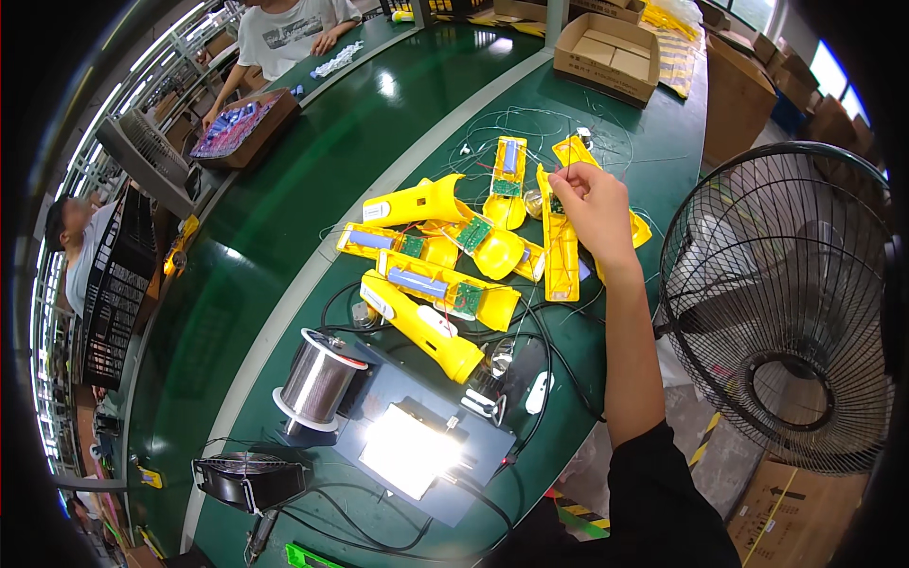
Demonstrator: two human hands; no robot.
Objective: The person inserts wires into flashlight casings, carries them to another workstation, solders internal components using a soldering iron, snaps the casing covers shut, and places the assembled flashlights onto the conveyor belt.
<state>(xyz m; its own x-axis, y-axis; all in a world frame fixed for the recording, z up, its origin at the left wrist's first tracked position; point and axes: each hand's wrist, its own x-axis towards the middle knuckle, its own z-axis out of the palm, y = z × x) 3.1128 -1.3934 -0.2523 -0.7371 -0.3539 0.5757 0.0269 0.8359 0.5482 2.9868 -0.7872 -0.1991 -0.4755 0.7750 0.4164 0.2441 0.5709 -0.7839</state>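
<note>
Yellow flashlight half-shell (563,272), long axis toward the wearer, beside right hand (598,210); fingertips pinched together, contents unclear.

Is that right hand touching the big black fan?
Apart. The head view shows a strip of green table plainly between the right hand and the black fan.

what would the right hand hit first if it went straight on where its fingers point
Likely the long yellow casing nearest the right hand; past it, to the left, lies a shorter yellow casing with a blue battery. How high the hand is above them is unclear.
</note>
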